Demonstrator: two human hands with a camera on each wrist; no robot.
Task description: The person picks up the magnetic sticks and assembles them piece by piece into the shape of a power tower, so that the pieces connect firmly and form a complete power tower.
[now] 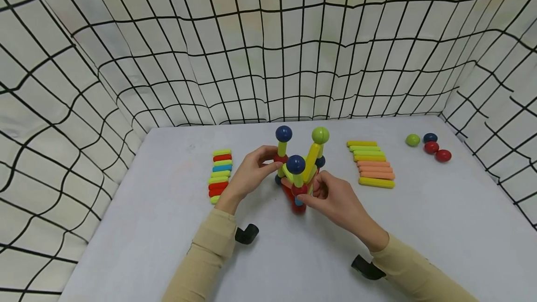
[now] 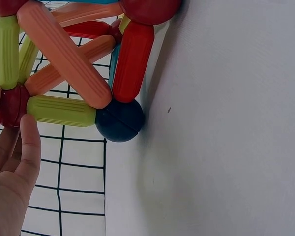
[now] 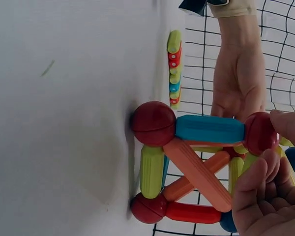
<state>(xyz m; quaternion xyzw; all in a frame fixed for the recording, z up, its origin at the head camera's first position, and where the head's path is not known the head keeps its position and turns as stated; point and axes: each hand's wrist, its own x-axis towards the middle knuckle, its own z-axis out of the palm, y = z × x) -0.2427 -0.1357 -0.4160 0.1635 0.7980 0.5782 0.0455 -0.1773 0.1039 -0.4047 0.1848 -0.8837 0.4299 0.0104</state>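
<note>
Black netting [image 1: 324, 3] encloses three sides of the white tabletop [image 1: 176, 246], viewed from where I stand in the room. Near its middle stands the ball-and-stick frame [image 1: 311, 161], its slanting orange sticks [image 2: 64, 54] presumably bracing it. The left hand [image 1: 250, 171], grip narrow, pinches an upper red ball [image 2: 12, 105]; the right hand [image 1: 339, 199] likewise pinches a nearer red ball [image 3: 261, 132], apparently steadying two corners. Long sticks [image 1: 373, 163] right, short sticks [image 1: 221, 168] left, and loose balls [image 1: 431, 147] lie apart, likely for easy selection

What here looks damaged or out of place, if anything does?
Several black grid lines at the right of the head view stop short, leaving gaps, so the grid there looks broken; a tear or a fold, I cannot tell. The handled structure shows no visible damage.
</note>
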